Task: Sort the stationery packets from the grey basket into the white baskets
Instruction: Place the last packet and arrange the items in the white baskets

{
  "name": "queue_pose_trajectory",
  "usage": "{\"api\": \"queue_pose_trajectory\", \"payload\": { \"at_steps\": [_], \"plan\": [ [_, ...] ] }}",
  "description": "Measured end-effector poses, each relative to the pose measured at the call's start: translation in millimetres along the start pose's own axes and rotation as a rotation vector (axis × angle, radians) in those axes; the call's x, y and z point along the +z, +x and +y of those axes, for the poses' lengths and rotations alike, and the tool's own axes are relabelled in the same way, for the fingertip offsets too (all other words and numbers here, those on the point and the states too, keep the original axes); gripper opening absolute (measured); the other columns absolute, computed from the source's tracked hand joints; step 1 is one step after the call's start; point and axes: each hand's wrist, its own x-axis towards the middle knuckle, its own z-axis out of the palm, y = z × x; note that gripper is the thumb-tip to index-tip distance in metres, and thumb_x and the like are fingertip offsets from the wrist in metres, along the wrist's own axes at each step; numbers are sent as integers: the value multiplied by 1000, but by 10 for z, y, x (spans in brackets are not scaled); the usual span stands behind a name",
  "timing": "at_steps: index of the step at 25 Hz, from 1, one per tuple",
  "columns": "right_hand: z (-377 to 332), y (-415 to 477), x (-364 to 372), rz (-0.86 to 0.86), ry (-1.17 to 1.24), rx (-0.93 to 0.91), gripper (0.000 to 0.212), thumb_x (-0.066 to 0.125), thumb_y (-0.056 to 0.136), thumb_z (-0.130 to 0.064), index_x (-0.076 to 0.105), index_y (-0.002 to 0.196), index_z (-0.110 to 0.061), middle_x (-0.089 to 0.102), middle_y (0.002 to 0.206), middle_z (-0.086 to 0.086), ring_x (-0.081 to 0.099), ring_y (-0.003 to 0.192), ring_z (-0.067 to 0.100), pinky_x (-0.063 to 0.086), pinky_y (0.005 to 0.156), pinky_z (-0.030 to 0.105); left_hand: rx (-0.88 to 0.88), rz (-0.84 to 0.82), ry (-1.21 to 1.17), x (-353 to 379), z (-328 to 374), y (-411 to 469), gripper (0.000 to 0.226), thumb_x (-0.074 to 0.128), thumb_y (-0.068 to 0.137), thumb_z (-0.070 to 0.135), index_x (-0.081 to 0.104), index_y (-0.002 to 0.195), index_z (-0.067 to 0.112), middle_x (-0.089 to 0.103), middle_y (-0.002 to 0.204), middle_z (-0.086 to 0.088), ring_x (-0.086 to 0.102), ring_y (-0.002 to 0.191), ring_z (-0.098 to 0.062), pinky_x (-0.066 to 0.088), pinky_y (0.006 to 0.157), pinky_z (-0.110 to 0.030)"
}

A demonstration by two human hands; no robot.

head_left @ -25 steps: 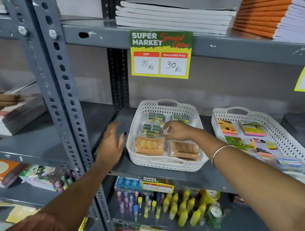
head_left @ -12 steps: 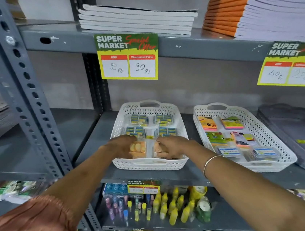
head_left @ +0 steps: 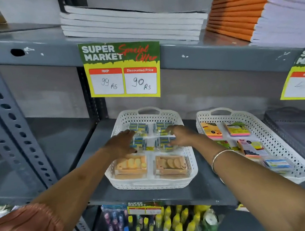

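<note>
The grip of the left hand [head_left: 121, 143] is spread, fingers apart, and lies flat on the left side of the small blue-and-yellow packets [head_left: 141, 141] in the middle of a white basket [head_left: 152, 183]; it clamps nothing that can be seen. The grip of the right hand [head_left: 182, 135] is curved, with thumb and fingers apart, touching the right side of the same packets; whether it clamps one cannot be told. The packets lie in rows across the rear and middle of this basket. Two orange packets [head_left: 131, 167] lie side by side at the front of the basket, clear of both hands. The basket stands on a grey metal shelf [head_left: 204, 191]. A second white basket [head_left: 285, 157] stands just beside it on the right and holds coloured sticky-note packets [head_left: 237, 129]. A bangle [head_left: 219, 157] circles the right wrist. A grey perforated basket [head_left: 302, 136] stands at the far right of the shelf, beside the second white basket; its contents are not visible. A price sign [head_left: 122, 71] reading 99 Rs and 90 Rs hangs from the shelf above. Stacked notebooks [head_left: 129, 23] rest on that upper shelf. Small bottles [head_left: 175, 224] stand on the shelf below.
</note>
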Motion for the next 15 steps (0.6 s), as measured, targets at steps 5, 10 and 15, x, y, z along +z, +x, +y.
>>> {"api": "queue_pose_trajectory", "payload": {
  "at_steps": [5,10,15],
  "plan": [
    [111,392,268,-171,-96,5,94,77,76,-27,22,151,-9,28,157,13,32,142,29,31,116,33,54,-125,41,210,-132,393,74,69,80,25,29,139,6,40,142,-16,42,127,-31,37,100,-37],
    [120,528,386,-178,-116,9,92,80,73,-23,28,147,-8,36,153,14,40,137,31,37,113,41,62,-167,-25,260,-180,548,86,79,70,25,31,140,8,37,146,-15,38,131,-30,31,105,-32],
    [92,504,378,-163,-118,11,91,83,68,-28,35,144,-12,43,148,13,45,133,31,42,108,41,62,-176,-52,270,-211,586,88,82,67,24,33,138,7,39,144,-15,39,129,-30,32,104,-32]
  ]
}}
